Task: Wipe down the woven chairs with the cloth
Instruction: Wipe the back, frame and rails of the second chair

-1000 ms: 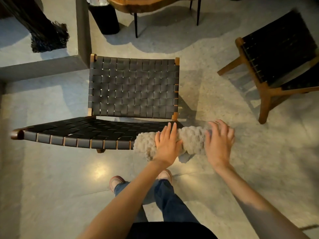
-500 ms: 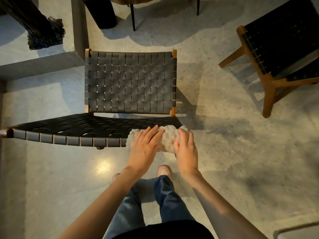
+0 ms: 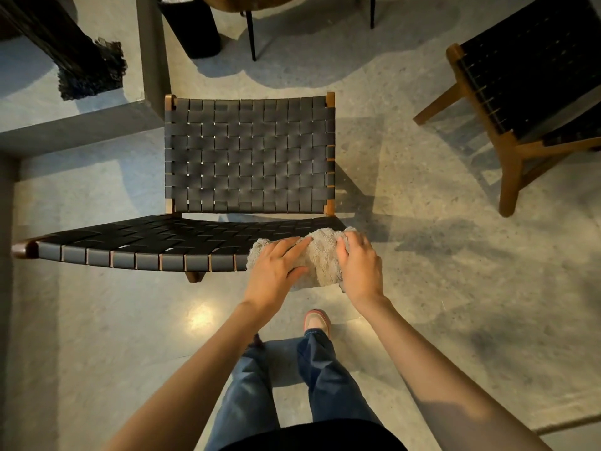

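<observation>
Resting bunched on the front right corner of the seat, a little right of centre in the frame: fluffy beige terry cloth (image 3: 320,258), partly hanging over the seat's front edge. Pressed onto its left part, left hand (image 3: 276,271), fingers fairly straight and laid flat across the pile, thumb spread toward the near side, not curled round anything. Gripping its right end, right hand (image 3: 359,268), fingers curled over the top of the bunched fabric, knuckles raised. Underneath, low black woven-strap lounge chair (image 3: 247,154) on a dark wooden frame, backrest filling the middle of the frame, seat stretching from centre to the left edge, wrapped strap ends lined up along the front rail. At upper right, well apart, second black woven chair (image 3: 533,76) with a lighter wooden frame, turned at an angle and cut by the frame's edge. Below the hands, blue jeans (image 3: 250,395) and one pink-toed shoe (image 3: 316,322) on the polished grey speckled floor (image 3: 422,288), with a bright glint of light left of the shoe. At top centre, thin black metal table legs (image 3: 250,37) and a black cylindrical bin (image 3: 192,30) just to their left. At upper left, raised grey concrete ledge (image 3: 81,131) carrying a black fringed object (image 3: 91,70).
</observation>
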A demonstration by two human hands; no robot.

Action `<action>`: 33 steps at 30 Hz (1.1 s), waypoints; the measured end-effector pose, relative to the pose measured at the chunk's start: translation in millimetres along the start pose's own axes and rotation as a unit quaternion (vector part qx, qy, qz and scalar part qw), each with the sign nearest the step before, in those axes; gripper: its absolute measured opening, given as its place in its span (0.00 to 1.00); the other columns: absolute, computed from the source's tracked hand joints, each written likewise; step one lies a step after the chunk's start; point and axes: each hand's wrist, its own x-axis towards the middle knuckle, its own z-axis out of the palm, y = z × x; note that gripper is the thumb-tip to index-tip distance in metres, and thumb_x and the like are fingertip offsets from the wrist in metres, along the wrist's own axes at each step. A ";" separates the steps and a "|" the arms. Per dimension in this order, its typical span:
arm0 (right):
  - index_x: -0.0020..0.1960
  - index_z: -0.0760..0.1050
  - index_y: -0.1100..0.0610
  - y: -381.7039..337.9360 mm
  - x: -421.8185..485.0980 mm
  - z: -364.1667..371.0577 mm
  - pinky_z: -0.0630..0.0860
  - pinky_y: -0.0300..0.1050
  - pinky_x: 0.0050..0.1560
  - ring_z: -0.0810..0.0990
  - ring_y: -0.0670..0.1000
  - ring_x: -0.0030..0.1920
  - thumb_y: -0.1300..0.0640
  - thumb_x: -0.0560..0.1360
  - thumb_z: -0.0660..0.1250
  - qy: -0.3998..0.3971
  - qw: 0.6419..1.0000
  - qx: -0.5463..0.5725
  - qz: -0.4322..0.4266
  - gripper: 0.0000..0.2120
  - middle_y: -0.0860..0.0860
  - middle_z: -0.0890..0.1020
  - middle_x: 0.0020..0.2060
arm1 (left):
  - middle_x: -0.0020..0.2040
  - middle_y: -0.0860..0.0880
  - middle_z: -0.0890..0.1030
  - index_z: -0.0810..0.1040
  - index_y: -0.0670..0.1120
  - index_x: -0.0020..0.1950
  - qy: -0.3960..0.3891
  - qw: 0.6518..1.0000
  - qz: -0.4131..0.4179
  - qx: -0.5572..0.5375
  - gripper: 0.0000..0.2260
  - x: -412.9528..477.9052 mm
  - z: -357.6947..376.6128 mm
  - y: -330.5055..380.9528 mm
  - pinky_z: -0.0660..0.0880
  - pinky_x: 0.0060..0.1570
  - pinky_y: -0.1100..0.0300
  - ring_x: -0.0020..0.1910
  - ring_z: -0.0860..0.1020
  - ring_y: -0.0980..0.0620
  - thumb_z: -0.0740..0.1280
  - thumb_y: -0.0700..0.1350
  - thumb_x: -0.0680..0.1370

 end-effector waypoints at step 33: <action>0.54 0.78 0.53 -48.4 -155.4 -17.0 0.76 0.45 0.37 0.80 0.51 0.43 0.55 0.75 0.70 0.068 0.993 0.060 0.070 0.08 0.49 0.80 0.48 | 0.52 0.50 0.79 0.82 0.47 0.53 0.015 0.994 0.089 -0.054 0.07 -107.0 -59.6 -51.4 0.75 0.45 0.56 0.49 0.72 0.53 0.67 0.45 0.78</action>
